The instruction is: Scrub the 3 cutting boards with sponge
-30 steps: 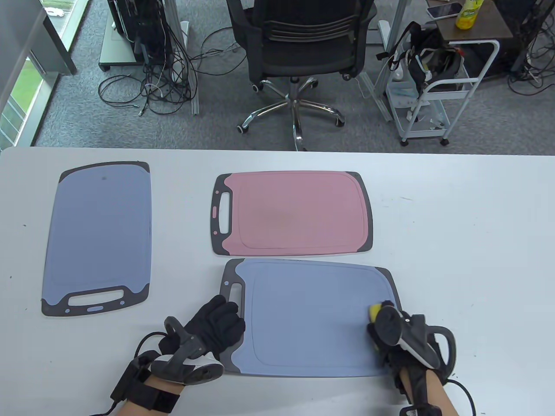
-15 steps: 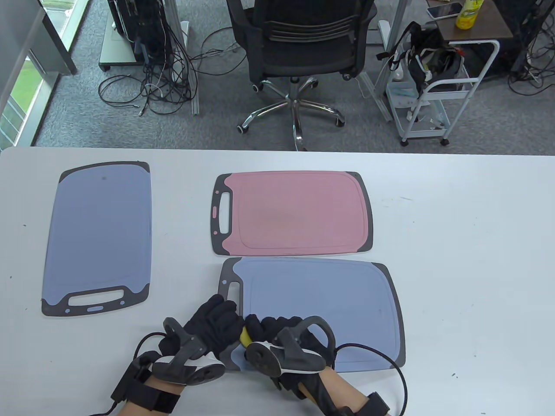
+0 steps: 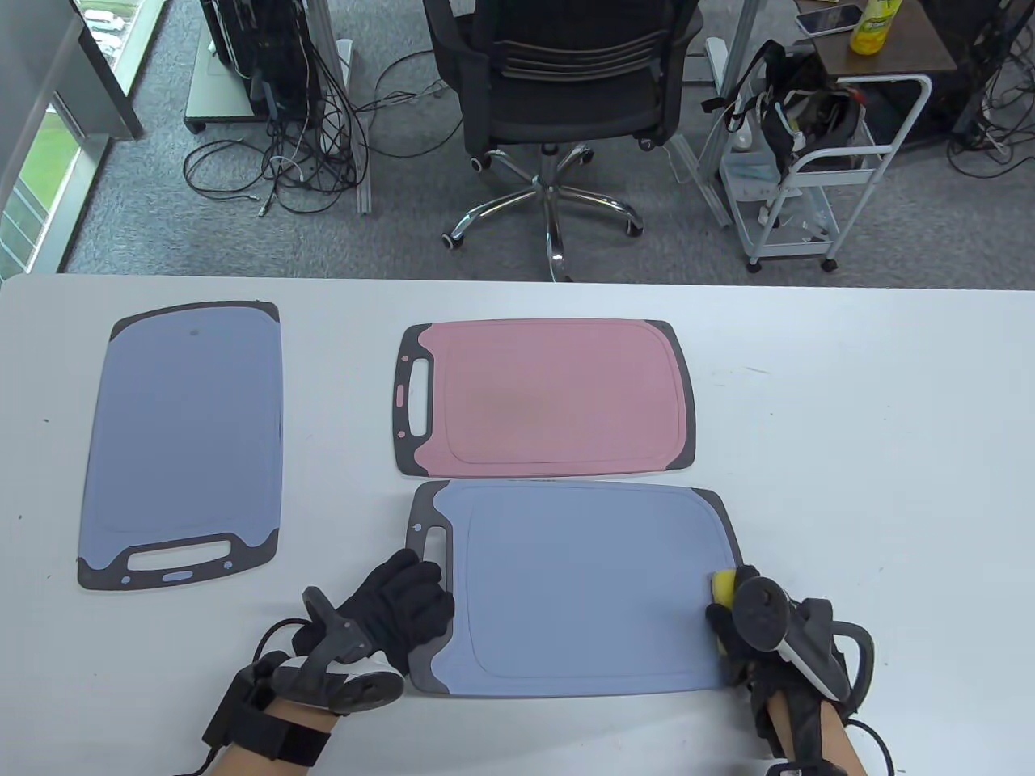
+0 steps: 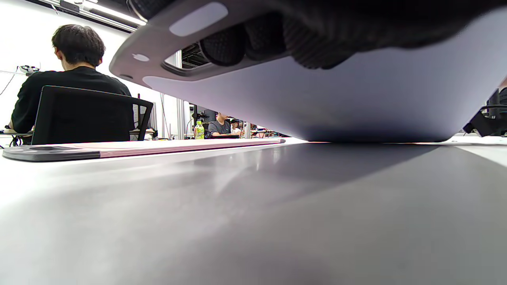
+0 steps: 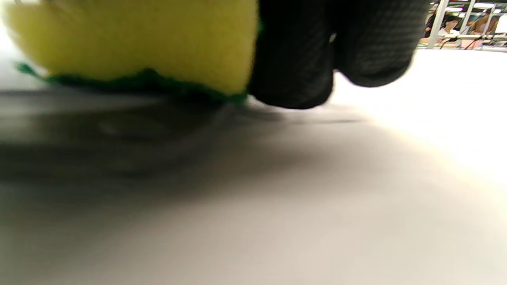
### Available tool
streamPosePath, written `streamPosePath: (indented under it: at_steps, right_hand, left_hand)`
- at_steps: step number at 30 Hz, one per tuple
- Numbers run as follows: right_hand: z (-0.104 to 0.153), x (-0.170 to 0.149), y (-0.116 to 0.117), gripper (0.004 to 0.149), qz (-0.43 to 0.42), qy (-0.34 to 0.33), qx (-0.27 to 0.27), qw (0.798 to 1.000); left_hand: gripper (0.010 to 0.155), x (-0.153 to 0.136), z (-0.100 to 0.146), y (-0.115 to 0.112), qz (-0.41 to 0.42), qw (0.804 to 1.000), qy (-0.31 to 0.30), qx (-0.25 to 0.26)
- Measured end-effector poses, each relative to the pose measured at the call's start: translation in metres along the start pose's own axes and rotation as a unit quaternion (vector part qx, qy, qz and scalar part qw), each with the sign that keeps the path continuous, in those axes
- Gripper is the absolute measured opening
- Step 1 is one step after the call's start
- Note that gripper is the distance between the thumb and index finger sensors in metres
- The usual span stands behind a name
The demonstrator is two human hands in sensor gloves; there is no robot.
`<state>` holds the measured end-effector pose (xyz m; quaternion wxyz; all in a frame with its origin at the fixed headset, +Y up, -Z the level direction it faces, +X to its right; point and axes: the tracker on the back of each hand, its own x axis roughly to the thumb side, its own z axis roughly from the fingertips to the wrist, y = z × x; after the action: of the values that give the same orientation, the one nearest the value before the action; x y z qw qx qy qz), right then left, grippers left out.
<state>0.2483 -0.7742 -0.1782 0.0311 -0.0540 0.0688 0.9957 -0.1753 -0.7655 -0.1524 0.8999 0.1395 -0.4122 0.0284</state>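
Three cutting boards lie on the white table. A blue board (image 3: 190, 436) is at the left, a pink board (image 3: 550, 396) at the centre, and a second blue board (image 3: 582, 590) is nearest me. My left hand (image 3: 416, 590) holds that near board by its grey handle end. In the left wrist view this end (image 4: 317, 107) is tilted up off the table, with gloved fingers (image 4: 309, 47) around it. My right hand (image 3: 732, 622) grips a yellow sponge (image 3: 722, 586) with a green underside (image 5: 130, 43) and presses it down at the near board's right edge.
Beyond the table's far edge stand a black office chair (image 3: 558, 89), a white cart (image 3: 817, 162) and loose cables (image 3: 275, 162) on the floor. The pink board (image 4: 138, 146) lies just behind the near blue one. A seated person (image 4: 59, 87) shows in the left wrist view.
My right hand swept the sponge from the near board's right edge across to its handle end and back to the right edge. The board shifted slightly. My left hand stayed on the handle end.
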Motion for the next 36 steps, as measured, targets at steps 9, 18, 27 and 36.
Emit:
streamPosePath:
  at_steps: [9,18,27,36]
  right_hand:
    - [0.06,0.219,-0.016,0.072,0.052,-0.361,-0.034,0.931]
    - [0.037,0.147,-0.011,0.071,0.048,-0.25,-0.02,0.967]
    - [0.01,0.001,0.001,0.07,0.003,-0.021,-0.005,1.0]
    - [0.06,0.211,-0.016,0.072,0.042,-0.349,-0.017,0.936]
  left_hand:
    - [0.042,0.0,0.0,0.0,-0.002,1.0,-0.001,-0.002]
    - [0.042,0.0,0.0,0.0,0.002,1.0,-0.004,-0.004]
    - [0.042,0.0,-0.001,0.0,0.001,1.0,-0.002,-0.007]
    - [0.042,0.001,-0.001,0.0,-0.004,1.0,-0.002,-0.009]
